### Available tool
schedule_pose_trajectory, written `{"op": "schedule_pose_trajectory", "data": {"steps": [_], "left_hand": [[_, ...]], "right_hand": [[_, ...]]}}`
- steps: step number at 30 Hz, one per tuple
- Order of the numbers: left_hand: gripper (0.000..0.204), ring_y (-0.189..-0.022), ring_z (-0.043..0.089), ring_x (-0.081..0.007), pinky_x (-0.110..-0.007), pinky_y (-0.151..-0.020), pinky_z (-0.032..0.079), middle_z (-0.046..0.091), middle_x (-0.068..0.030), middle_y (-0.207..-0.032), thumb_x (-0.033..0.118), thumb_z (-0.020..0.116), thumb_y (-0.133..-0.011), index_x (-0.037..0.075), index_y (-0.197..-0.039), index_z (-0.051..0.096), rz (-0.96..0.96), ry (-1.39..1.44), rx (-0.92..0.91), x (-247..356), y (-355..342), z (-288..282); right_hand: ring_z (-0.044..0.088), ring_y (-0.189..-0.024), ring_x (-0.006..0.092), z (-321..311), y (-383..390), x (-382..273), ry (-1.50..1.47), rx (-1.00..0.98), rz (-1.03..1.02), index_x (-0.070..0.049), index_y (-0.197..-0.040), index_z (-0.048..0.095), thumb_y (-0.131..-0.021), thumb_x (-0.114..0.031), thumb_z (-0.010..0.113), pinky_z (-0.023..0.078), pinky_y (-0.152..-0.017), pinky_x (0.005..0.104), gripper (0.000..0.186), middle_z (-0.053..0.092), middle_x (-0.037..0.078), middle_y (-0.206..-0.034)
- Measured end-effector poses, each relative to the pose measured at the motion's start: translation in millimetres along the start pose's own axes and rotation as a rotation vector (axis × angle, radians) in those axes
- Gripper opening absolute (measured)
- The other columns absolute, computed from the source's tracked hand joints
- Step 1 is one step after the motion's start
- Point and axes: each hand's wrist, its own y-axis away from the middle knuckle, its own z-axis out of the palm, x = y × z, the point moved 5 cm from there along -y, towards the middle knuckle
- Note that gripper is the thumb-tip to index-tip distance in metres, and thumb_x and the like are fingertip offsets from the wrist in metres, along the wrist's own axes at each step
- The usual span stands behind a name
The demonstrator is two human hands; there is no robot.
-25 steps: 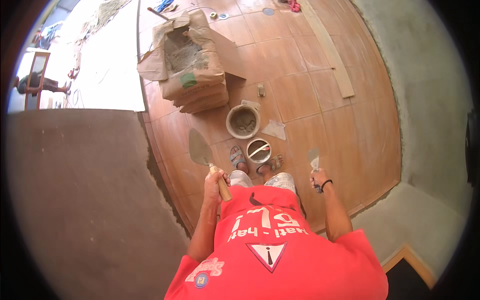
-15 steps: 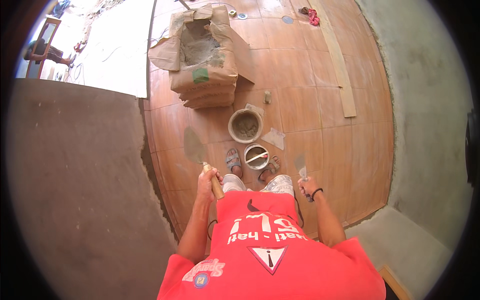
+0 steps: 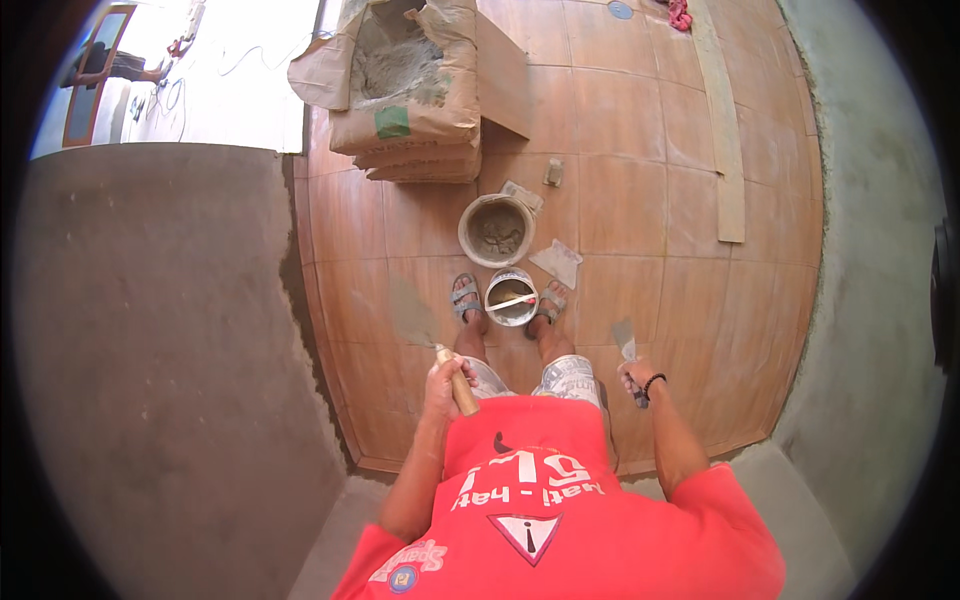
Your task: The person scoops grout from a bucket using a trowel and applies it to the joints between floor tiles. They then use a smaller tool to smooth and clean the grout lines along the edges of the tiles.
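Note:
My left hand (image 3: 446, 385) grips the wooden handle (image 3: 458, 392) of a trowel, its broad grey blade (image 3: 410, 310) angled up and leftward. My right hand (image 3: 636, 375) holds a putty knife (image 3: 624, 332) by its dark handle, blade upward. Between my sandalled feet (image 3: 464, 295) stands a small white bucket (image 3: 512, 318) with a pale stick across its mouth. Just beyond it is a larger bucket (image 3: 468, 232) holding grey paste. A pale scrap (image 3: 558, 264) lies to its right, and a small block (image 3: 553, 172) sits farther forward.
Torn paper sacks of grey powder (image 3: 410, 135) are stacked ahead against a board (image 3: 500, 85). A long plank (image 3: 728, 190) and red cloth (image 3: 679, 14) lie on the right. Grey walls (image 3: 150, 320) flank the tiled floor (image 3: 620, 210). A person (image 3: 130, 66) is in the bright area at upper left.
My view has shifted, with the sacks and buckets higher in the picture. My feet now stand more evenly either side of the white bucket. Both hands still hold their tools.

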Motion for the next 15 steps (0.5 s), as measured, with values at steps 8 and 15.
{"op": "schedule_pose_trajectory", "data": {"steps": [8, 15], "left_hand": [[0.017, -0.084, 0.063, -0.0215, -0.036, -0.074, 0.056, 0.059, -0.007, -0.096, 0.014, 0.061, -0.09, 0.007, -0.103, 0.051, -0.053, -0.007, -0.003, -89.7, -102.1, -8.8], [0.022, -0.096, 0.061, -0.023, -0.038, -0.084, 0.052, 0.055, -0.0071, -0.113, 0.016, 0.064, -0.091, 0.008, -0.108, 0.052, -0.156, -0.01, 0.012, -135.8, -203.3, -22.6]], "right_hand": [[0.052, -0.046, 0.015, 22.6, -66.2, -66.2, 0.106, 0.07, -0.084, -0.005, -0.076, 0.057, -0.085, -0.017, 0.061, 0.041, -0.04, 0.0316, 0.016, 0.056, 0.005, -0.059], [0.057, -0.06, 0.0244, 47.1, -276.6, -101.2, 0.376, 0.277, -0.558, -0.001, -0.083, 0.06, -0.088, -0.029, 0.057, 0.045, -0.059, 0.0409, 0.029, 0.059, 0.015, -0.065]]}}
